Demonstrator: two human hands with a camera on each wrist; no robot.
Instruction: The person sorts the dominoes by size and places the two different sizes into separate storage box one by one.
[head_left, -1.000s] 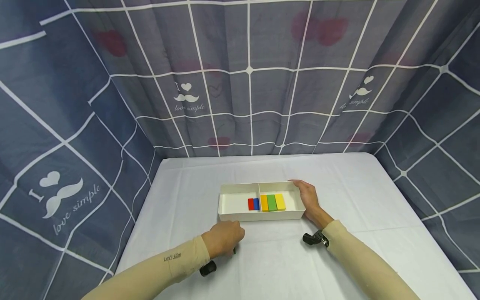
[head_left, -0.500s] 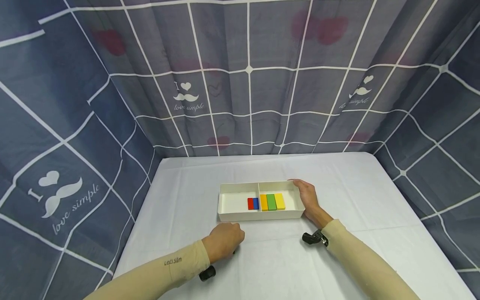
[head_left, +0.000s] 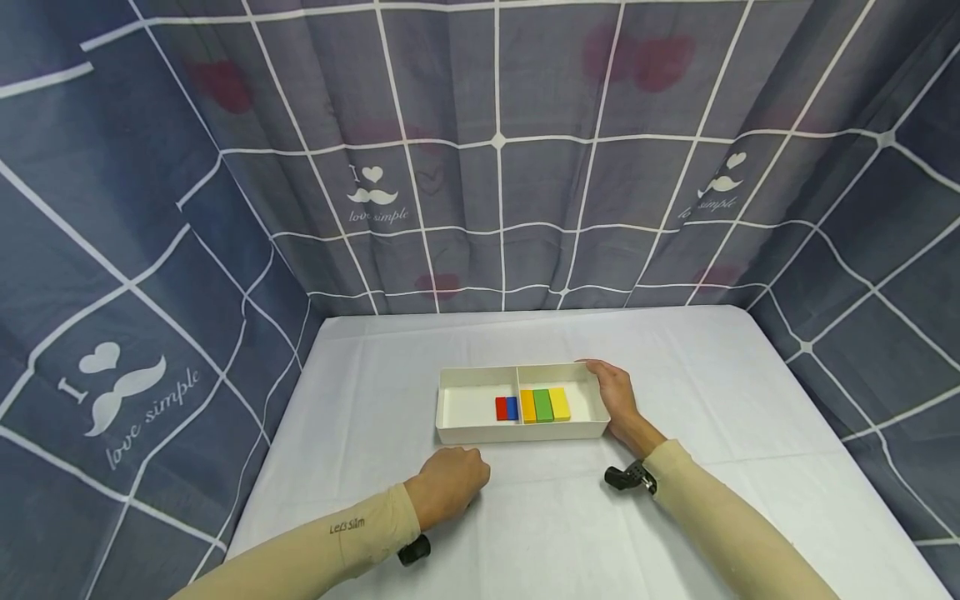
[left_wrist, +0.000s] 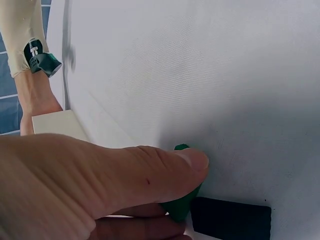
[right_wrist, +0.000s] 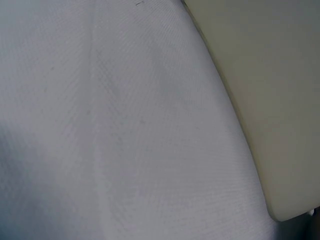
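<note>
My left hand (head_left: 450,483) is in front of a white two-compartment box (head_left: 480,435). In the left wrist view, its thumb and fingers pinch a small green block (left_wrist: 179,209), partly covered by the thumb. A dark, almost black block (left_wrist: 232,218) is right beside the green one. My right hand (head_left: 618,398) grips the right end of the box, its fingers partly hidden by the wall. A red block (head_left: 501,408) and a blue block (head_left: 512,407) lie in the left compartment. Orange (head_left: 528,407), green (head_left: 543,406) and yellow (head_left: 559,404) blocks lie side by side in the right one.
A white cloth covers the table (head_left: 675,533). Dark checked curtains (head_left: 540,192) stand behind it and at both sides. Each wrist carries a black camera mount, such as the right wrist mount (head_left: 630,476).
A sliver of green that showed by the left fingers a second ago is now hidden behind the hand. The left hand has shifted slightly toward me. Right hand and box stay in place.
</note>
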